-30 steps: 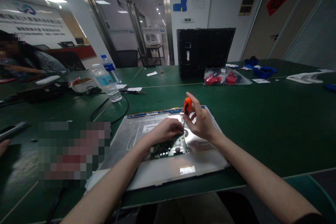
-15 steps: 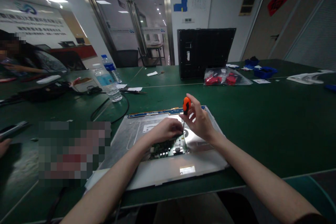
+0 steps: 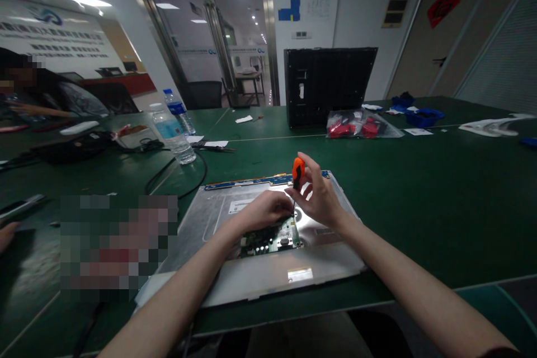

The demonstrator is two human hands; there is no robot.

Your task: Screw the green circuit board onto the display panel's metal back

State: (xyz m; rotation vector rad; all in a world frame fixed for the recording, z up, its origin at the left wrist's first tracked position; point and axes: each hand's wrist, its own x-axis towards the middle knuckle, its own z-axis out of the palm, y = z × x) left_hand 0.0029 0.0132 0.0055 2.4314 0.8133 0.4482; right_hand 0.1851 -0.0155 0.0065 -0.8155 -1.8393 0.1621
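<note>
My right hand (image 3: 318,190) grips the orange and black handle of a screwdriver (image 3: 298,170). The tool stands nearly upright, its thin shaft reaching down to the upper right corner of a green circuit board (image 3: 274,238). Close to that tip, my left hand (image 3: 268,208) is closed, its fingertips curled and partly hidden; what they pinch, if anything, I cannot make out. The board lies on the metal back of a flat display panel (image 3: 331,260). A narrow blue circuit strip (image 3: 235,183) runs along the panel's far edge.
A black monitor housing (image 3: 331,86) stands behind the panel, with a clear bag of red parts (image 3: 363,126) beside it. Water bottles (image 3: 173,134) and a black cable (image 3: 205,170) are at the left. A person (image 3: 46,86) sits far left. Blue trays (image 3: 423,117) lie at the back right.
The view has shifted very slightly. The screwdriver and both hands stay in nearly the same place over the board.
</note>
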